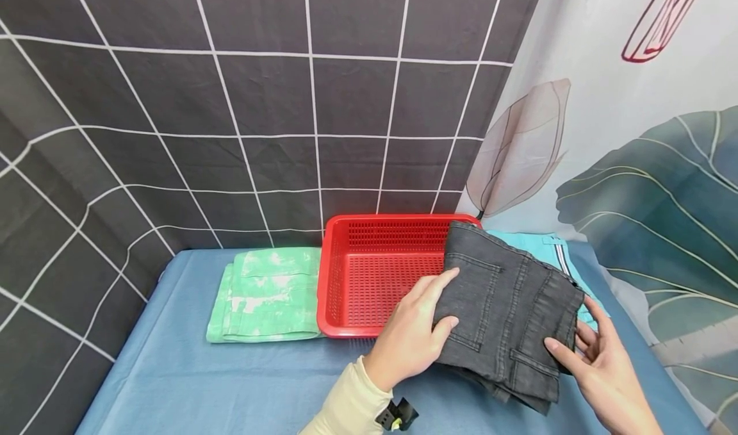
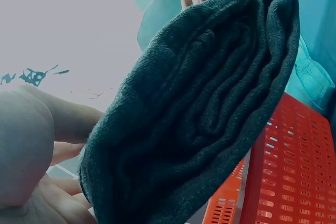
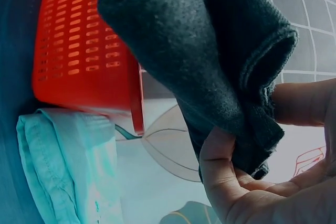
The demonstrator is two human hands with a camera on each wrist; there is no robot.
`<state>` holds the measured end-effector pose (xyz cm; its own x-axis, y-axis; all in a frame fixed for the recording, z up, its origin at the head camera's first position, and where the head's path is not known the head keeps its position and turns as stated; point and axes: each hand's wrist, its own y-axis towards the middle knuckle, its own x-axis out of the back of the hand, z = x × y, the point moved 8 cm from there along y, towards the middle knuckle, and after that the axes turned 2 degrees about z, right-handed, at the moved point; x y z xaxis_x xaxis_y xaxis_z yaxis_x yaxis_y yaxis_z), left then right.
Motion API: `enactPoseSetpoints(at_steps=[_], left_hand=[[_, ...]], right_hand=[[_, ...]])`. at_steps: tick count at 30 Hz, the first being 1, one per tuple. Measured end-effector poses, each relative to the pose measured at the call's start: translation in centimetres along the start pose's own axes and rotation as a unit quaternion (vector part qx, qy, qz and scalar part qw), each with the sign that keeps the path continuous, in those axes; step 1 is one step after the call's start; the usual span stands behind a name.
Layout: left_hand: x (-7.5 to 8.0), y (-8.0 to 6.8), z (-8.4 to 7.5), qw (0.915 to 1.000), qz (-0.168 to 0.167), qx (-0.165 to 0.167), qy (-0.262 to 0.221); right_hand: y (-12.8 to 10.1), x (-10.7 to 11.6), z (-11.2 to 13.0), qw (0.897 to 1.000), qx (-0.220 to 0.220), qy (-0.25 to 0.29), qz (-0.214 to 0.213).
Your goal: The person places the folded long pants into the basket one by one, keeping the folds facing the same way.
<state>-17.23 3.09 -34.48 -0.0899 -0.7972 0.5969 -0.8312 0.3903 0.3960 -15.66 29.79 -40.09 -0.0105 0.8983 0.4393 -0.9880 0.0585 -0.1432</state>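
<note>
Folded dark grey jeans (image 1: 490,307) are held up, tilted, over the right front of the red basket, covering its right part. In the head view, my left hand (image 1: 412,332) touches their left side with index finger and thumb spread. The left wrist view shows the layered folds of the jeans (image 2: 194,114), with my left hand (image 2: 47,156) against one face. My right hand (image 1: 605,364) pinches their right edge, thumb in front. In the right wrist view, my right hand (image 3: 262,182) has its thumb and fingers around a corner of the jeans (image 3: 184,40).
A red plastic basket (image 1: 328,281) with perforated walls stands on the blue cloth-covered table (image 1: 230,390). Left of it lies a folded green and white garment (image 1: 271,294). A folded turquoise garment (image 1: 536,246) lies on its right, partly behind the jeans. A dark grid-patterned curtain (image 1: 259,102) hangs behind.
</note>
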Motion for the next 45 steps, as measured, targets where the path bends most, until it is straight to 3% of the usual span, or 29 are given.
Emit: enactPoseSetpoints(at_steps=[4, 10, 16, 24, 28, 36, 45], left_hand=[[0.2, -0.1, 0.3, 0.9999, -0.005, 0.008, -0.005], [0.5, -0.3, 0.6, 0.9997, -0.014, 0.013, -0.016], [0.9, -0.5, 0.9, 0.9995, -0.027, 0.008, -0.015], [1.4, -0.8, 1.4, 0.9990, -0.038, 0.014, -0.018], [1.5, -0.9, 1.7, 0.9986, -0.040, 0.025, -0.022], [2.3, -1.2, 2.2, 0.9977, -0.050, 0.037, -0.026], [2.9, -1.3, 2.8, 0.9962, -0.051, 0.056, -0.043]], right_hand=[[-0.1, -0.2, 0.3, 0.996, 0.044, 0.080, -0.007], [-0.1, -0.4, 0.6, 0.991, 0.055, 0.119, -0.016], [0.0, -0.8, 0.9, 0.992, 0.059, 0.112, -0.011], [0.1, -1.8, 1.3, 0.997, 0.067, 0.025, 0.015], [0.1, -2.3, 1.5, 0.997, 0.066, 0.017, 0.034], [0.3, -3.1, 2.1, 0.997, 0.059, 0.016, 0.049], [0.4, -3.6, 3.4, 0.991, 0.113, 0.061, 0.046]])
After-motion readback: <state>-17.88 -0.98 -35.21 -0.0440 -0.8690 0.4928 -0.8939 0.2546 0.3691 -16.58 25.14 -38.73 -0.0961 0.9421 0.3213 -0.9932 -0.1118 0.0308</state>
